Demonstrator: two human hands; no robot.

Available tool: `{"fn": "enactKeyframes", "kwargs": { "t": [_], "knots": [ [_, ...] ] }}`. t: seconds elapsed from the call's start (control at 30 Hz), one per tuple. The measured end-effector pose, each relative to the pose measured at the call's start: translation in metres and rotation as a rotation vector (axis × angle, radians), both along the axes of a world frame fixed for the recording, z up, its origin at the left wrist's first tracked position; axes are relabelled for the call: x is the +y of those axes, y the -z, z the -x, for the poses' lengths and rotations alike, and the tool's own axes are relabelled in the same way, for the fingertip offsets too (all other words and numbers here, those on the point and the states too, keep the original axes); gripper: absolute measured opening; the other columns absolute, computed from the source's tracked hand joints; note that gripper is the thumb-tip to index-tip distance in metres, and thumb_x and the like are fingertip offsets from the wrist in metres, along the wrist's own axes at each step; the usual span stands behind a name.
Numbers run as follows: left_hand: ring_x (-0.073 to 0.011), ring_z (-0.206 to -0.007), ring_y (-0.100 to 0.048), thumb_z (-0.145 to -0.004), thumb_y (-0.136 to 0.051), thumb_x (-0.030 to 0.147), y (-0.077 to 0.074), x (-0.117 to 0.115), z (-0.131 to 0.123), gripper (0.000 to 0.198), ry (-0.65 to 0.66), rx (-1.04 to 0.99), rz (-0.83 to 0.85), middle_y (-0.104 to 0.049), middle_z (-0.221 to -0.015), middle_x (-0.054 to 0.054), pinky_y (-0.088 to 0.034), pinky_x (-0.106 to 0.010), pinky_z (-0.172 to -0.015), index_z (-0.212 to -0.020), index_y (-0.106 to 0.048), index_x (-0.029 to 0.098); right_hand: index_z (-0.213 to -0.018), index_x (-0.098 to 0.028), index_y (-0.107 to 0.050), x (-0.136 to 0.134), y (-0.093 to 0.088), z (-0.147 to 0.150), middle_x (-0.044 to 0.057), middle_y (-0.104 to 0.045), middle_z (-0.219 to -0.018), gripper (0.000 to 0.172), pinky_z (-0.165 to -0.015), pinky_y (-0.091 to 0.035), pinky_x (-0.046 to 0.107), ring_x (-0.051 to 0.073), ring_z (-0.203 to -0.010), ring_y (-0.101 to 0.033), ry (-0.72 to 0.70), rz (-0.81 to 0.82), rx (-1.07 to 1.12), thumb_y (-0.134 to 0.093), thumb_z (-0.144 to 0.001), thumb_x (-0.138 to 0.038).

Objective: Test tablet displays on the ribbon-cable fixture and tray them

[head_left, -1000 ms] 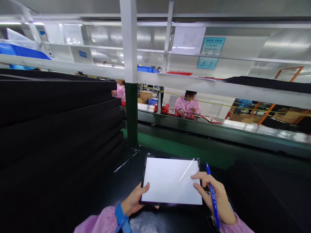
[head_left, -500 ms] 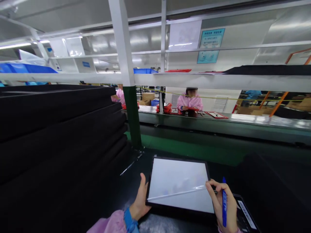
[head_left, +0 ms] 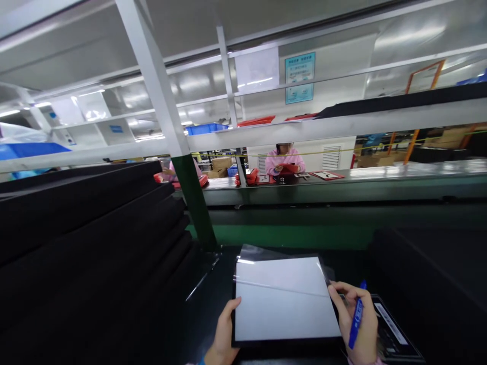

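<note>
A flat black-framed screen panel (head_left: pixel 285 317) with a pale white face is in front of me, tilted toward me. My left hand (head_left: pixel 223 332) grips its left edge, thumb on the front border. A clear plastic film (head_left: pixel 262 254) lies over the upper part of the face and sticks out past the far edge. My right hand (head_left: pixel 361 317) pinches the film's right side between thumb and finger, beside the panel's right edge. That same hand also carries a blue marker pen (head_left: pixel 356 322), tucked across the fingers.
Tall stacks of black foam trays (head_left: pixel 95 243) stand on the left, and a dark block (head_left: pixel 429 274) on the right. Another black device with a white label (head_left: pixel 391 324) lies by my right hand. A green-and-white post (head_left: pixel 194 203) rises ahead; a person (head_left: pixel 285 161) sits at the far bench.
The film's fold line has shifted up the panel, and the film now extends beyond the far edge. My left thumb has come down onto the border. The view has tilted.
</note>
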State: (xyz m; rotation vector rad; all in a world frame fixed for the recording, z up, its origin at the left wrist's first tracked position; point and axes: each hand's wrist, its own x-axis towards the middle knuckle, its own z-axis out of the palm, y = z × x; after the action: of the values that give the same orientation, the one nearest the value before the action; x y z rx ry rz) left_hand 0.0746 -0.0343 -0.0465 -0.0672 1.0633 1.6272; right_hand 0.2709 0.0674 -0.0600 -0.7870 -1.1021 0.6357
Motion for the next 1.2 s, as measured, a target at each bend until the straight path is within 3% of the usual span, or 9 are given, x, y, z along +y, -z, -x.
{"fn": "enactKeyframes", "kwargs": {
  "t": [0.2, 0.3, 0.4, 0.6, 0.77, 0.87, 0.97, 1.03, 1.2],
  "knots": [
    [-0.0355, -0.084, -0.069, -0.065, -0.067, 0.03, 0.03, 0.0, 0.019, 0.02, 0.121, 0.062, -0.12, -0.075, -0.072, -0.009, -0.054, -0.045, -0.077, -0.074, -0.072, 0.013, -0.067, -0.024, -0.039, 0.001, 0.009, 0.001, 0.0, -0.064, -0.068, 0.041, -0.055, -0.051, 0.028, 0.017, -0.064, -0.065, 0.062, -0.015, 0.046, -0.073, -0.068, -0.048],
    [-0.0359, -0.089, -0.068, -0.066, -0.066, 0.033, 0.036, -0.002, 0.025, 0.024, 0.149, 0.023, -0.094, -0.076, -0.077, -0.009, -0.053, -0.046, -0.08, -0.079, -0.072, 0.014, -0.07, -0.024, -0.04, 0.0, 0.009, 0.003, -0.002, -0.063, -0.069, 0.038, -0.058, -0.052, 0.028, 0.017, -0.066, -0.067, 0.064, -0.015, 0.074, -0.071, -0.071, -0.046],
    [-0.037, -0.092, -0.068, -0.07, -0.061, 0.037, 0.024, -0.004, 0.018, 0.035, 0.174, -0.02, -0.046, -0.075, -0.087, -0.013, -0.052, -0.048, -0.081, -0.091, -0.07, 0.01, -0.071, -0.024, -0.039, -0.001, 0.008, 0.003, -0.004, -0.062, -0.068, 0.037, -0.059, -0.054, 0.029, 0.017, -0.064, -0.068, 0.049, -0.014, 0.103, -0.07, -0.072, -0.044],
    [-0.0352, -0.092, -0.068, -0.086, -0.043, 0.036, -0.015, -0.003, -0.009, 0.046, 0.028, -0.045, 0.057, -0.075, -0.09, -0.017, -0.052, -0.049, -0.082, -0.115, -0.06, 0.004, -0.065, -0.023, -0.04, -0.005, -0.001, -0.002, -0.001, -0.065, -0.067, 0.042, -0.058, -0.055, 0.029, 0.02, -0.07, -0.07, -0.042, 0.077, 0.149, -0.071, -0.07, -0.05],
    [-0.0328, -0.095, -0.068, -0.089, -0.044, 0.039, -0.011, -0.002, -0.008, 0.047, 0.048, -0.082, -0.04, -0.075, -0.089, -0.015, -0.05, -0.047, -0.089, -0.121, -0.057, 0.006, -0.063, -0.023, -0.043, -0.002, -0.014, -0.014, 0.004, -0.071, -0.066, 0.048, -0.06, -0.057, 0.036, 0.025, -0.072, -0.071, -0.183, 0.244, 0.193, -0.059, -0.071, -0.068],
    [-0.0345, -0.097, -0.067, -0.087, -0.047, 0.047, 0.004, -0.001, 0.0, 0.053, 0.138, -0.127, -0.094, -0.075, -0.095, -0.015, -0.049, -0.047, -0.091, -0.123, -0.058, 0.009, -0.065, -0.024, -0.041, 0.003, -0.019, -0.022, 0.008, -0.075, -0.084, 0.04, -0.072, -0.056, 0.042, 0.027, -0.088, -0.069, -0.111, 0.085, -0.055, -0.061, -0.076, -0.056],
    [-0.0381, -0.098, -0.066, -0.08, -0.057, 0.052, 0.014, 0.001, 0.004, 0.059, 0.214, -0.101, -0.144, -0.074, -0.097, -0.016, -0.05, -0.051, -0.089, -0.122, -0.059, 0.011, -0.067, -0.025, -0.041, 0.006, -0.02, -0.02, 0.009, -0.073, -0.101, 0.03, -0.083, -0.052, 0.046, 0.029, -0.106, -0.062, 0.098, -0.284, -0.463, -0.063, -0.081, -0.038],
    [-0.0377, -0.098, -0.066, -0.082, -0.054, 0.051, 0.015, 0.001, 0.003, 0.057, 0.198, -0.085, -0.137, -0.075, -0.095, -0.016, -0.05, -0.051, -0.089, -0.122, -0.06, 0.012, -0.069, -0.025, -0.043, 0.004, -0.021, -0.006, 0.01, -0.07, -0.108, 0.023, -0.085, -0.05, 0.049, 0.03, -0.111, -0.059, 0.176, -0.46, -0.729, -0.057, -0.085, -0.031],
    [-0.0354, -0.098, -0.067, -0.086, -0.046, 0.05, 0.007, -0.001, -0.001, 0.053, 0.132, -0.066, -0.067, -0.076, -0.092, -0.015, -0.049, -0.048, -0.09, -0.12, -0.061, 0.012, -0.08, -0.022, -0.052, -0.016, -0.021, 0.057, 0.014, -0.063, -0.123, 0.009, -0.082, -0.052, 0.054, 0.033, -0.113, -0.057, 0.065, -0.528, -1.207, -0.048, -0.087, -0.019]
  ]
}}
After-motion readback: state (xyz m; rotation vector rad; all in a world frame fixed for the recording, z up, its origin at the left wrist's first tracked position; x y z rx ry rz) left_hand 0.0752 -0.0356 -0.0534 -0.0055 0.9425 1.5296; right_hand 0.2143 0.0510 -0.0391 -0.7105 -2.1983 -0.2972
